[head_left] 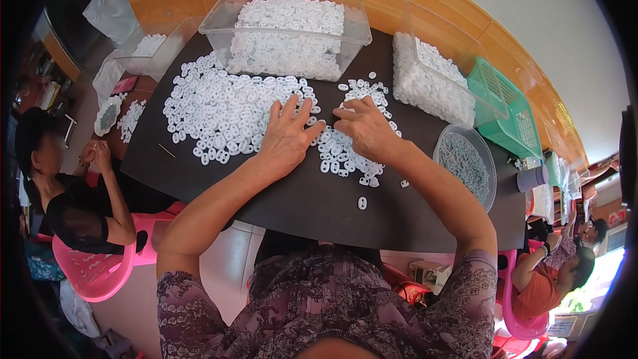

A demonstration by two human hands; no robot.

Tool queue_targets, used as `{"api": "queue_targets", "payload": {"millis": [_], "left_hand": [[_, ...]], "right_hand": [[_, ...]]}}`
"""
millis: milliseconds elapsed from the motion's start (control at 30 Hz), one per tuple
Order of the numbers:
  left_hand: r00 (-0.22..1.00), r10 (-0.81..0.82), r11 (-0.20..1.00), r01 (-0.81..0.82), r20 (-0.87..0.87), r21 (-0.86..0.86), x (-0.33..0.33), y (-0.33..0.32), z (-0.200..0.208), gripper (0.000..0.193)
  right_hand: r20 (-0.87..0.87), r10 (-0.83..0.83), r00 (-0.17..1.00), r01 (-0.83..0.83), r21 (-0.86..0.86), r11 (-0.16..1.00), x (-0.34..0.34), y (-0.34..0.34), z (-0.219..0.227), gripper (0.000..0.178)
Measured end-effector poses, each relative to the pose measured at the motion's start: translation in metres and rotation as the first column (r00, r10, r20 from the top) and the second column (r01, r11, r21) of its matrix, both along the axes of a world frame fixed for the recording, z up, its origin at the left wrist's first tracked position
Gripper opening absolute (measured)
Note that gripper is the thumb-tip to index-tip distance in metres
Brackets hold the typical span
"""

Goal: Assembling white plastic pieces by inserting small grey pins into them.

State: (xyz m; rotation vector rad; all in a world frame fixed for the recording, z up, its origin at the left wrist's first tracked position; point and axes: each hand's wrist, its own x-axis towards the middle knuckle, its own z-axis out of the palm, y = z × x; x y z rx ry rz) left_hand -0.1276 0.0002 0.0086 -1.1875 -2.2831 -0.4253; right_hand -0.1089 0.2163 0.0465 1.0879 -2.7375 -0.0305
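Observation:
My left hand (286, 134) lies over the right edge of a large heap of small white oval plastic pieces with two holes (216, 110). Its fingers are spread and its fingertips touch the pieces. Opposite it, my right hand (369, 131) reaches over a smaller group of the same white pieces (337, 156), fingers bent and apart, pointing left. What lies under its palm is hidden. One loose white piece (362, 203) sits nearer to me on the dark table (292, 209).
Clear plastic bins (355, 30) full of white pieces stand along the far side. At right are a round tub of small grey parts (465, 166), a green basket (508, 106) and a purple cup (531, 178). A thin stick (167, 151) lies at left. Another person (80, 186) sits left.

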Motion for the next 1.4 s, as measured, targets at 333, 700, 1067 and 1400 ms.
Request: {"api": "queue_targets", "payload": {"millis": [333,700,1067,1400], "left_hand": [[0.997,0.058,0.997,-0.061,0.058,0.056,0.008,-0.007,0.0,0.034],[0.996,0.018,0.995,-0.026,0.085,0.092,0.018,-0.006,-0.002,0.036],[0.992,-0.088,0.988,0.075,0.092,0.136,0.04,-0.003,-0.006,0.04],[0.999,-0.043,0.997,0.045,-0.025,0.059,0.038,-0.007,-0.004,0.033]], "right_hand": [[-0.134,0.114,0.984,-0.135,-0.168,0.976,0.023,-0.016,-0.005,0.035],[-0.07,-0.036,0.997,0.02,-0.22,0.975,0.048,-0.001,0.001,0.043],[-0.104,-0.204,0.973,0.126,-0.5,0.857,0.1,0.029,0.012,0.041],[-0.054,-0.317,0.947,0.221,-0.608,0.762,0.161,0.041,0.007,0.034]]}}
